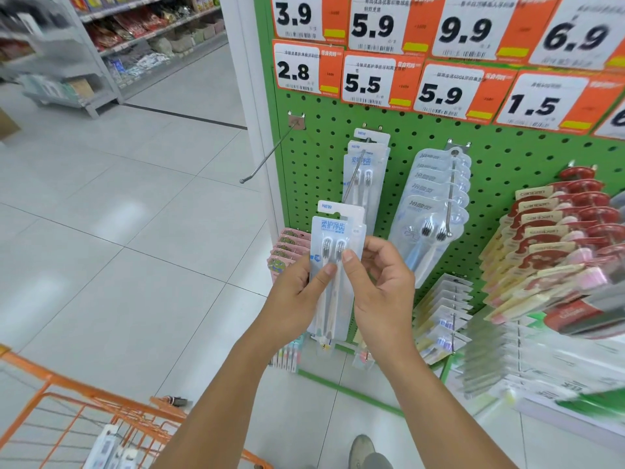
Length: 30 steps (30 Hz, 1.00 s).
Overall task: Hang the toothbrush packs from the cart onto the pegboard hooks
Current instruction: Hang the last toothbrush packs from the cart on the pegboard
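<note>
Two hands' grip (341, 286) pinched on glossy flat toothbrush packs (336, 262) before perforated green pegboard (324, 170).

Pegboard (500, 154), right half of frame: bright green, regular grid of dark round holes. Price tags (372, 79), top: white panels, black numerals, orange right-hand strips with yellow patches. Held toothbrush pack (333, 265), centre: translucent pale blue-white, blue lettering, white "NEW" tab; brush heads grey-and-white. Hanging packs (436, 198), centre right: clear, pale blue. Packs (554, 238) at right edge: red and cream. Packs (291, 247) at lower centre: pink. Cart (84, 397), lower left: orange wire. Floor (118, 231): pale grey tiles, dark joints.
</note>
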Tool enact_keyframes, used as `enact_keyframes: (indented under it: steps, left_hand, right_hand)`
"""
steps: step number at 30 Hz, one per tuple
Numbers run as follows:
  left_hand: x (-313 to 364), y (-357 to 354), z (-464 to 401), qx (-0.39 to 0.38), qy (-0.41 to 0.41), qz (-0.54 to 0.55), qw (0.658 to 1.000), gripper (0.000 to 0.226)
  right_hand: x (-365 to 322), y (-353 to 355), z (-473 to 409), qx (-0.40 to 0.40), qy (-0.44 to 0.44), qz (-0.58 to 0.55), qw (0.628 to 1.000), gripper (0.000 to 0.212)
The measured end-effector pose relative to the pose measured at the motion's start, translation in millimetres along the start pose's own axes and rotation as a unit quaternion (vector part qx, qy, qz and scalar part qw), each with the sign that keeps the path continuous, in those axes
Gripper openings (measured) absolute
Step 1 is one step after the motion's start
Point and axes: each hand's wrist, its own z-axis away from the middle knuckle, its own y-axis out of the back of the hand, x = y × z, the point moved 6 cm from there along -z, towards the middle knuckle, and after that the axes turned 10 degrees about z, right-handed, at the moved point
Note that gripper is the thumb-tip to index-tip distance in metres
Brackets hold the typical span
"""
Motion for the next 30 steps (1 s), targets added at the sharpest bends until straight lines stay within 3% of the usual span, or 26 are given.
enact_keyframes:
  steps: [6, 11, 18, 23, 27, 30]
  left_hand:
    - [-3, 0, -2, 0.005, -0.008, -0.007, 1.0, 0.062]
    - [2, 2, -4, 0.01, -0.012, -0.007, 1.0, 0.053]
    - [-4, 5, -19, 0.032, -0.003, -0.046, 0.998, 0.078]
    - [3, 3, -55, 0.05, 0.01, -0.066, 0.997, 0.056]
    - [4, 9, -69, 0.129, 0.015, -0.071, 0.989, 0.032]
    - [-6, 13, -62, 0.158, 0.035, -0.053, 0.985, 0.046]
  right_hand:
    - [1, 0, -1, 0.006, 0.007, 0.001, 1.0, 0.012]
    - [-2, 0, -4, 0.008, 0.012, 0.001, 1.0, 0.011]
    - [3, 1, -16, 0.011, -0.016, 0.041, 0.999, 0.009]
    - [13, -3, -39, 0.032, -0.014, 0.109, 0.993, 0.015]
    - [34, -14, -66, 0.058, -0.052, 0.089, 0.993, 0.017]
    - [41, -19, -85, 0.1, -0.076, 0.086, 0.988, 0.024]
